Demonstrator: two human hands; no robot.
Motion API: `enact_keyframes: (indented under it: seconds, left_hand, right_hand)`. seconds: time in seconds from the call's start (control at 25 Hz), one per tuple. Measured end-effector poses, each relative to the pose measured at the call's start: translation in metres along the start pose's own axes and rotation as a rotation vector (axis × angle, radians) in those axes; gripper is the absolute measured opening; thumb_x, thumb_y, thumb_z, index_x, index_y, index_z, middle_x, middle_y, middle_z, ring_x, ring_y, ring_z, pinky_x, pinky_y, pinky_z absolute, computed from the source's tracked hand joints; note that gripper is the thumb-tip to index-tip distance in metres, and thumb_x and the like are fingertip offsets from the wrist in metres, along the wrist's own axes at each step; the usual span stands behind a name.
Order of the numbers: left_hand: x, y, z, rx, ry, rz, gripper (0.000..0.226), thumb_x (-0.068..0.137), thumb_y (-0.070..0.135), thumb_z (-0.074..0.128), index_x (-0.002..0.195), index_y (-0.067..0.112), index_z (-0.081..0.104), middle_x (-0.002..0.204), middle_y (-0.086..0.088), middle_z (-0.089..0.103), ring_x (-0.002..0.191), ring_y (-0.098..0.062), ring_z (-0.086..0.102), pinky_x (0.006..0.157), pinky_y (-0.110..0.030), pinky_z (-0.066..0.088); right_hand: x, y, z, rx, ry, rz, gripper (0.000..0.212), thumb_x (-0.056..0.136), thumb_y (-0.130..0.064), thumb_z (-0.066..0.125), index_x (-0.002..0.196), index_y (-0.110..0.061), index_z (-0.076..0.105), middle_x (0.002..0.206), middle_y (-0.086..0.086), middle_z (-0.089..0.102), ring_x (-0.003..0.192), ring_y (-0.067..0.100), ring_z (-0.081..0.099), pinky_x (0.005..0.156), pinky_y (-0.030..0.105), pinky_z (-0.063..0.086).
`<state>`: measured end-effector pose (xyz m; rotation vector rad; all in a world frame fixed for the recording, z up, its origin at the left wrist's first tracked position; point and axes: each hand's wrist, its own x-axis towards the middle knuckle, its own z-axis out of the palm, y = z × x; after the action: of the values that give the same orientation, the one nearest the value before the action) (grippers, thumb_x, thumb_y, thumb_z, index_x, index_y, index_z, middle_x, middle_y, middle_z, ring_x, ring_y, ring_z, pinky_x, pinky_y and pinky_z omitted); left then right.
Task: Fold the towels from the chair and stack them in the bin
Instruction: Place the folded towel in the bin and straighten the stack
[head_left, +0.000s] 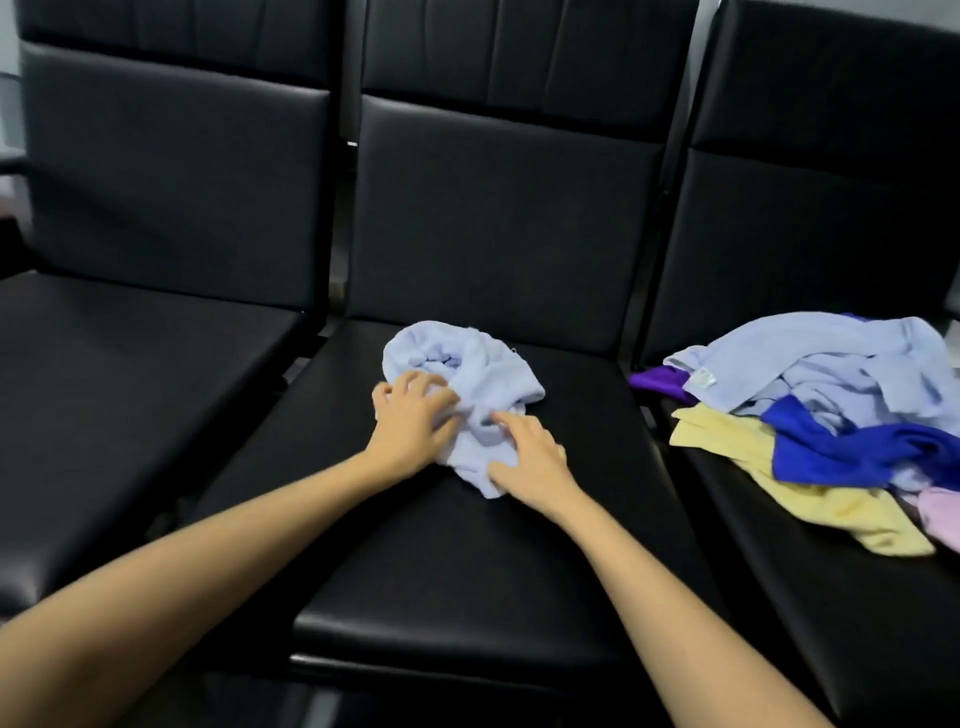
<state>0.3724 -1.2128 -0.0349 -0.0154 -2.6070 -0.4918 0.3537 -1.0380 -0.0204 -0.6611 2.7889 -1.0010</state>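
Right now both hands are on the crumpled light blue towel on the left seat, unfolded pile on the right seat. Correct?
Wrong seat: the head view shows the light blue towel on the middle seat. The left hand and right hand are on it; unfolded pile on the right seat.

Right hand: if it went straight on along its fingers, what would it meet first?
The right hand meets the crumpled light blue towel first; its fingertips touch it now on the middle seat. Just beyond lies the left hand, though depth is hard to judge.
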Motion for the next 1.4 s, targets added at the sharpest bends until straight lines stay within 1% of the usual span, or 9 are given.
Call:
enact_keyframes:
  seconds: [0.12,0.24,0.48,0.64,0.8,1.0,1.16,1.28,1.4]
  left_hand:
    - [0.004,0.022,-0.024,-0.382,0.126,-0.078,0.027,0.093,0.030,0.040,0.097,0.010,0.058,0.086,0.002,0.061,0.076,-0.007,0.054,0.069,-0.027,0.045]
    - [0.013,0.033,-0.039,-0.583,0.195,-0.239,0.011,0.094,0.023,0.050,0.100,0.014,0.048,0.082,0.008,0.054,0.073,-0.004,0.052,0.058,-0.007,0.037]
    - [0.047,0.017,-0.074,-1.596,-0.033,-0.422,0.026,0.081,0.029,0.071,0.099,0.029,0.053,0.104,0.005,0.059,0.096,-0.015,0.058,0.076,-0.029,0.045]
    - [0.022,0.020,-0.038,-0.611,-0.109,-0.078,0.062,0.064,0.052,0.070,0.116,0.028,0.046,0.116,0.005,0.049,0.108,-0.010,0.050,0.089,-0.030,0.046]
    - [0.007,0.016,0.003,-0.054,-0.335,-0.033,0.054,0.075,0.053,0.062,0.116,0.021,0.049,0.115,0.000,0.043,0.107,-0.021,0.048,0.086,-0.034,0.044]
    - [0.020,0.019,-0.023,-0.082,0.063,-0.057,0.024,0.092,0.015,0.050,0.106,0.017,0.069,0.106,-0.006,0.060,0.104,-0.024,0.056,0.072,-0.029,0.041]
    - [0.038,0.009,-0.056,-0.397,0.149,-0.201,0.018,0.092,0.007,0.048,0.095,0.012,0.065,0.089,-0.003,0.066,0.088,-0.018,0.059,0.066,-0.022,0.035]
    - [0.046,0.010,-0.059,-0.667,0.086,-0.285,0.019,0.089,0.002,0.044,0.082,0.015,0.055,0.076,0.001,0.059,0.080,-0.019,0.054,0.062,-0.025,0.039]
    - [0.041,0.013,-0.074,-0.390,-0.219,-0.190,0.032,0.085,0.051,0.058,0.103,0.025,0.056,0.094,0.005,0.057,0.088,-0.017,0.057,0.065,-0.028,0.043]
  right_hand:
    - [0.006,-0.004,0.002,-0.186,-0.145,-0.037,0.078,0.083,-0.039,0.060,0.147,-0.028,0.018,0.149,0.000,0.025,0.134,0.022,0.031,0.108,0.038,0.028]
    - [0.008,-0.013,-0.003,0.167,0.203,-0.055,0.019,0.088,-0.013,0.046,0.104,-0.016,0.055,0.100,0.005,0.063,0.093,0.023,0.059,0.074,0.033,0.047]
    - [0.031,-0.031,-0.043,0.864,0.380,0.338,0.027,0.094,-0.018,0.050,0.068,-0.012,0.054,0.067,0.001,0.055,0.066,0.016,0.052,0.055,0.025,0.041]
    - [0.036,-0.030,-0.051,1.013,0.170,0.443,0.017,0.074,-0.016,0.057,0.056,-0.015,0.059,0.067,0.006,0.051,0.064,0.022,0.050,0.061,0.029,0.040]
    - [0.029,-0.024,-0.054,0.478,-0.007,0.176,0.038,0.074,-0.005,0.053,0.106,-0.025,0.050,0.098,0.003,0.056,0.092,0.020,0.056,0.074,0.027,0.045]
    - [0.021,-0.020,-0.057,-0.228,0.385,0.265,0.026,0.086,-0.010,0.040,0.100,-0.020,0.060,0.111,0.008,0.060,0.106,0.034,0.056,0.076,0.031,0.038]
    - [0.027,-0.010,-0.063,0.011,0.497,0.224,0.021,0.082,-0.007,0.043,0.064,-0.016,0.036,0.079,0.006,0.047,0.077,0.028,0.043,0.059,0.030,0.029]
    - [0.037,-0.024,-0.058,0.235,0.398,0.075,0.005,0.083,-0.007,0.050,0.078,-0.006,0.052,0.076,0.003,0.052,0.074,0.021,0.049,0.051,0.026,0.033]
    - [0.037,-0.023,-0.062,0.212,0.331,-0.030,0.019,0.080,-0.009,0.057,0.097,-0.013,0.048,0.080,-0.004,0.051,0.075,0.016,0.052,0.060,0.025,0.042]
